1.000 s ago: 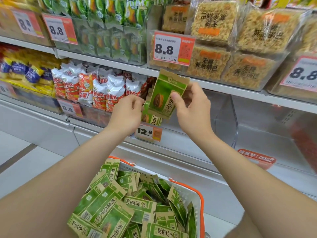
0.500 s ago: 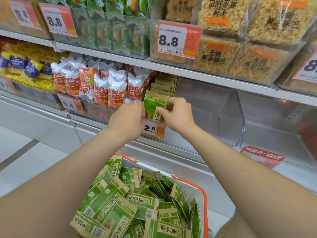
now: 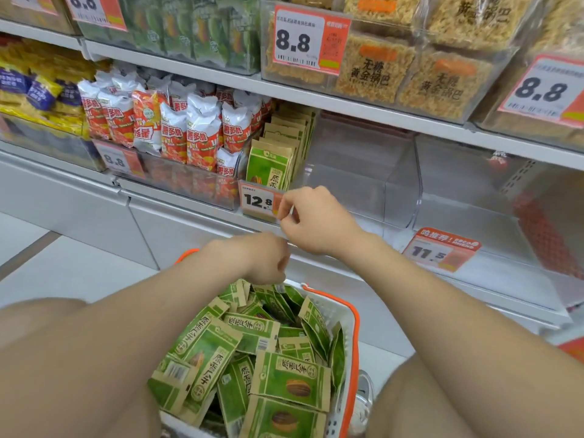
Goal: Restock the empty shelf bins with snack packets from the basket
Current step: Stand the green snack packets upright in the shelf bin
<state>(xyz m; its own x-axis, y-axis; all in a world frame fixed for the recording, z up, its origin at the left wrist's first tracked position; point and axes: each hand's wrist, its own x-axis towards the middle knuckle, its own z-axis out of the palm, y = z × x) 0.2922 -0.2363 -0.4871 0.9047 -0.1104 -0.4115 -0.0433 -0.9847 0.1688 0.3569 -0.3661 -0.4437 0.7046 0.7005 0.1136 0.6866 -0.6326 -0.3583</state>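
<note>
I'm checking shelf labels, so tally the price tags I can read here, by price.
orange-and-white paper price tags reading 8.8: 4
orange-and-white tag reading 12.8: 1
orange-and-white tag reading 11.5: 1
Total: 6

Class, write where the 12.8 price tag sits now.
Head view, centre: the 12.8 price tag hangs on the shelf front just below the upright green packets, with the right hand at its image-right edge.
</note>
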